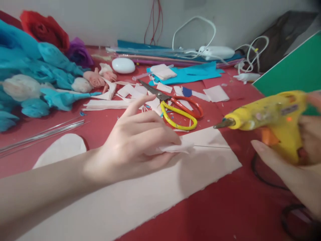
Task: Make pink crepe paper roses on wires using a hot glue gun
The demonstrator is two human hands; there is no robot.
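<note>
My left hand [136, 140] is closed on a small piece of pale paper [179, 147] at the middle of the view. A thin wire [213, 146] sticks out of that piece toward the right. Beneath the hand lies a long pale pink paper strip [140, 197], running from lower left to the centre right. My right hand [298, 167], partly cut off by the right edge, grips a yellow glue gun [271, 112] with an orange trigger. Its metal nozzle points left, above the strip's far end and apart from the left hand.
Scissors [179, 122] with red and yellow handles lie beyond the left hand among paper scraps [216, 93]. Blue paper flowers [57, 67] crowd the left. Bundled wires [50, 134] and a white rounded paper piece [62, 149] lie nearer. A green board [293, 70] leans at right.
</note>
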